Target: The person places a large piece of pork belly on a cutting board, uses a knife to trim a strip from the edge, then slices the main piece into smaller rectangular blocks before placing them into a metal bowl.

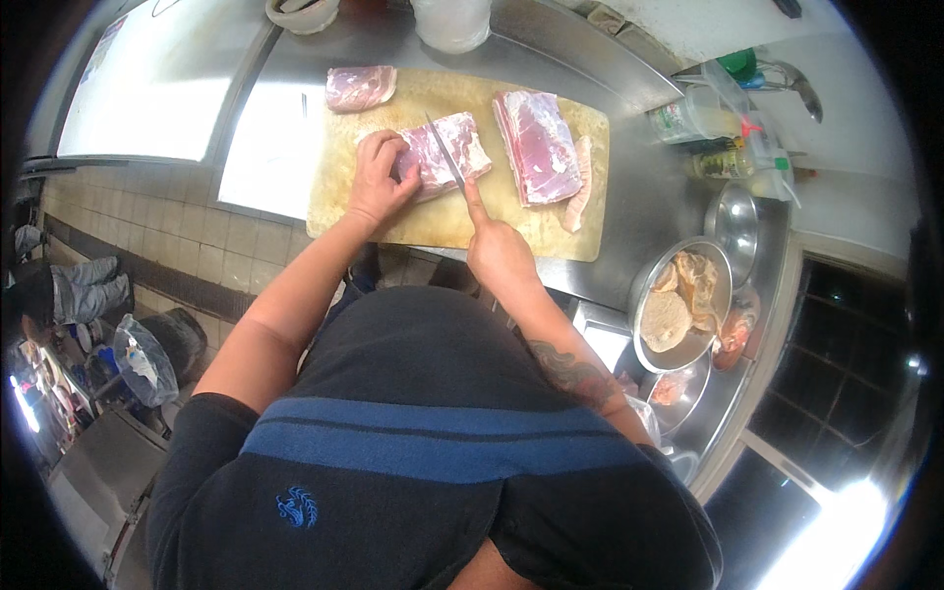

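A slab of raw meat [424,158] lies near the middle of a worn yellow cutting board [413,221]. My left hand [380,173] rests on its left end, fingers curled over the top. With my right hand [498,247] I grip a knife [445,153], index finger stretched along the blade's spine. The blade lies across the slab's upper face; how deep the edge sits cannot be seen. A larger slab of raw meat [538,151] is to the right, beside a pale strip of skin or fat [580,188]. Another small piece of meat [360,87] sits at the board's far left corner.
The board stands on a stainless steel counter [634,206]. At the right are a metal bowl holding tan pieces of food [667,321], another metal bowl [734,221] and several bottles [719,164]. A plastic-wrapped container [453,26] and a pale bowl [302,16] stand behind.
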Demonstrator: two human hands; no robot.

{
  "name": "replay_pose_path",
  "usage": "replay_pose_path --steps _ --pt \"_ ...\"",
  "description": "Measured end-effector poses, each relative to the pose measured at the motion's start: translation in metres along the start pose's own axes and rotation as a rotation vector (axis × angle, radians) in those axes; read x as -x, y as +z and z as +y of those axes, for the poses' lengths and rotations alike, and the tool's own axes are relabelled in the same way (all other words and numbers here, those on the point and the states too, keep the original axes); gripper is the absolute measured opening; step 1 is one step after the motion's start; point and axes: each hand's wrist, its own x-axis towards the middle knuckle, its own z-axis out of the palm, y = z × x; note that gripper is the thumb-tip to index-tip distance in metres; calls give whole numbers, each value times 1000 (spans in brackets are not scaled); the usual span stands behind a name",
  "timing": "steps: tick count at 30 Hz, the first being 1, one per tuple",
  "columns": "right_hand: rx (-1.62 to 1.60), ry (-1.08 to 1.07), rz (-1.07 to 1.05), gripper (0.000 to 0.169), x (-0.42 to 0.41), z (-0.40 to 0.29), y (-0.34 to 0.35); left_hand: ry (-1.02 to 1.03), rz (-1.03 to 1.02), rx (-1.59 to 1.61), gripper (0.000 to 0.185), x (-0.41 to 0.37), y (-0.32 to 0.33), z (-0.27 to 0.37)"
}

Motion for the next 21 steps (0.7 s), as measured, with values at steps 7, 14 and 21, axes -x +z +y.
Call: replay_pose_path --steps 7,14,21 --pt "12 33 -70 94 -2 -5 -2 33 9 -18 41 0 2 0" --pt "-25 -25 45 99 -44 -3 29 67 10 -22 41 -3 6 -2" --pt "-8 15 -27 101 -25 -5 15 55 6 -26 39 -5 6 -3"
